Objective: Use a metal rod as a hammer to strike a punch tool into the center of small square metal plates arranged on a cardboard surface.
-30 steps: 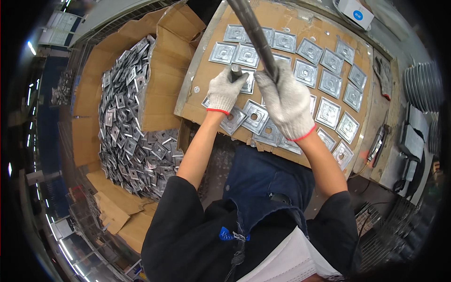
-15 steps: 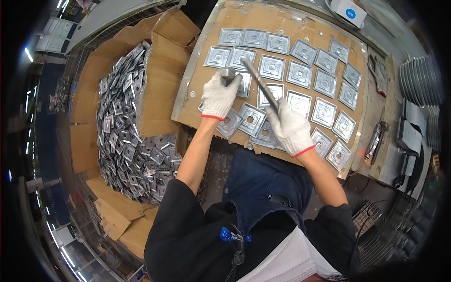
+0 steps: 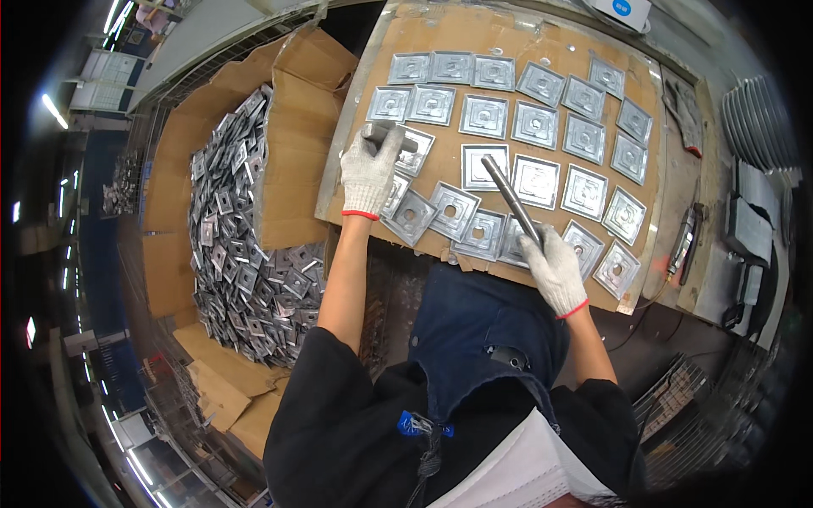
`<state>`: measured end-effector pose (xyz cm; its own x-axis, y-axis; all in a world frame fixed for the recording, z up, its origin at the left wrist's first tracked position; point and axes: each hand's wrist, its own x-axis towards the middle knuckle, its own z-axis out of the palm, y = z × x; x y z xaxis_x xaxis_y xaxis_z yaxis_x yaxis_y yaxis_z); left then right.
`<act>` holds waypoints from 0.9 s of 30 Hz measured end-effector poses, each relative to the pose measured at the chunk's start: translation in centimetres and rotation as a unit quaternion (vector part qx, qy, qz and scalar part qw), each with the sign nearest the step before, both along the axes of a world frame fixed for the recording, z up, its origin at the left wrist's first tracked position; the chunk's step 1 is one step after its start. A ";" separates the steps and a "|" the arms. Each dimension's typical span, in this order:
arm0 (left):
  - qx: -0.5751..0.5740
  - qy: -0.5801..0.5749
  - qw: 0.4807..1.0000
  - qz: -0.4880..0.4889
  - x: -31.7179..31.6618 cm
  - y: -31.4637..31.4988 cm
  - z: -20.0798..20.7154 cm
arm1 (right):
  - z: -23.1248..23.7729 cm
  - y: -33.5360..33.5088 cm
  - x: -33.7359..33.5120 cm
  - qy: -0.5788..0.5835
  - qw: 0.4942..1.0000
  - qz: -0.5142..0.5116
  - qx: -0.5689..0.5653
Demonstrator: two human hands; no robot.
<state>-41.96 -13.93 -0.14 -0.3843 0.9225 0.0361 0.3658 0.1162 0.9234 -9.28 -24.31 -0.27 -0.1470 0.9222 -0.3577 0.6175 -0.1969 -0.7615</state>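
Observation:
Both of my hands wear white knit gloves with red cuffs. My left hand (image 3: 369, 178) is closed around a short grey metal cylinder (image 3: 406, 145), held low over a square metal plate (image 3: 419, 159) at the left of the board. A long round metal bar (image 3: 510, 196) is gripped by my right hand (image 3: 557, 275), its free end pointing up and left over another plate (image 3: 484, 159). Rows of such plates with raised square rims lie on the cardboard-covered table (image 3: 356, 190). Those nearest me, such as one plate (image 3: 454, 210), show a round hole in the middle.
At the left stands a large open cardboard box (image 3: 292, 161) heaped with similar metal plates (image 3: 246, 279). Right of the board lie a glove (image 3: 684, 118) and a long hand tool (image 3: 684, 244). Stacked round discs (image 3: 758, 131) stand at the far right.
My left hand has moved left with the metal cylinder, which now tilts over a plate. My right hand has drawn back toward me and right, lowering the bar away from the cylinder.

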 end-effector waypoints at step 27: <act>-0.107 0.149 0.982 -0.051 -1.0 1.0 -1.1 | 1.2 1.7 -1.7 0.014 0.999 0.036 0.027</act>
